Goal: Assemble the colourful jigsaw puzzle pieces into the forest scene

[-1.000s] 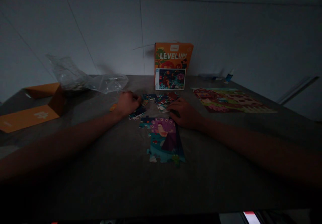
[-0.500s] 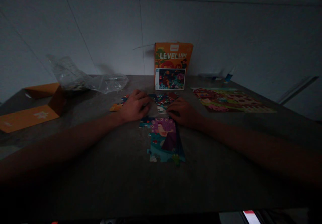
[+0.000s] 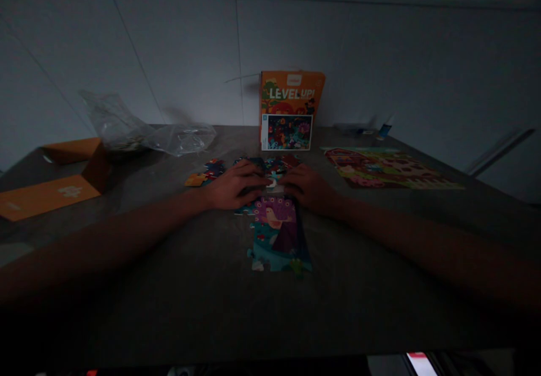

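Observation:
A joined puzzle section (image 3: 274, 232) with a pink bird and purple fan tail lies on the dark table. Just beyond it is a light-coloured puzzle piece (image 3: 271, 184) between my two hands. My left hand (image 3: 236, 185) lies low with fingers stretched to the right, their tips at this piece, and covers part of the puzzle. Against the piece's right side, my right hand (image 3: 310, 189) has its fingers bent and drawn together; its grip is partly hidden. More dark puzzle pieces (image 3: 291, 162) lie behind the fingers. Left of my left hand are loose pieces (image 3: 213, 167) and an orange one (image 3: 195, 180).
An orange puzzle box (image 3: 291, 91) stands at the back with a picture card (image 3: 287, 132) before it. A finished farm puzzle (image 3: 393, 168) lies right. An open orange box part (image 3: 51, 195) and clear plastic bags (image 3: 186, 139) are left. A small blue-labelled bottle (image 3: 384, 130) stands back right.
My left hand has moved right and slightly nearer, its fingers now reaching the light piece and uncovering loose pieces on the left. My right hand has hardly moved.

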### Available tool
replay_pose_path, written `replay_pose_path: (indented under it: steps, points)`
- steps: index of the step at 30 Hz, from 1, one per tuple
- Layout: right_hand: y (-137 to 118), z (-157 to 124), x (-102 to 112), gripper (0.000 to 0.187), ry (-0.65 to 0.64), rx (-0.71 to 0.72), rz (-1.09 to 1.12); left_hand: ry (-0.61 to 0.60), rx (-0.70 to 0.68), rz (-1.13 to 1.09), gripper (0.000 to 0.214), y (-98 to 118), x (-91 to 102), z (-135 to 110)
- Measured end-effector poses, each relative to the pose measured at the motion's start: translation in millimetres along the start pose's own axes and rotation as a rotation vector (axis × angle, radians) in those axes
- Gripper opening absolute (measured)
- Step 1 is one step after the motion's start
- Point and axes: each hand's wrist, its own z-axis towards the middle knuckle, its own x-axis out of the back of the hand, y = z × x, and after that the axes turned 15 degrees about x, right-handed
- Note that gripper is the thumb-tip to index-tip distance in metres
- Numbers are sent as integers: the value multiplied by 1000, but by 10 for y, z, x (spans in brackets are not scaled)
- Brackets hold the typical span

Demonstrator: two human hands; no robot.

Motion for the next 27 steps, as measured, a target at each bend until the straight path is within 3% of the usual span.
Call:
replay_pose_path:
  steps: [7, 12, 15, 17, 19, 21, 23, 27]
  points:
    - [-9, -12, 4, 16, 38, 69, 12, -22, -80, -53, 40, -13, -9, 1]
    - [-34, -10, 8, 16, 75, 111, -22, 74, 26, -84, 32, -21, -13, -16]
    - [-45, -15, 20, 20, 112, 98, -70, 291, 292, -85, 31, -52, 29, -13]
    - [-53, -15, 34, 21, 132, 48, -129, 464, 590, -66, 32, -101, 73, -2]
    - [-62, -11, 46, 20, 150, -46, -199, 530, 884, -52, 33, -172, 115, 12]
    - [-68, -8, 51, 21, 153, -164, -265, 482, 1091, -32, 33, -255, 138, 20]
    - [-67, -11, 45, 26, 133, -275, -316, 409, 1179, -9, 29, -337, 132, 17]
    - [-29, -39, -1, 39, 80, -401, -381, 247, 1106, 150, 17, -462, 44, -23]
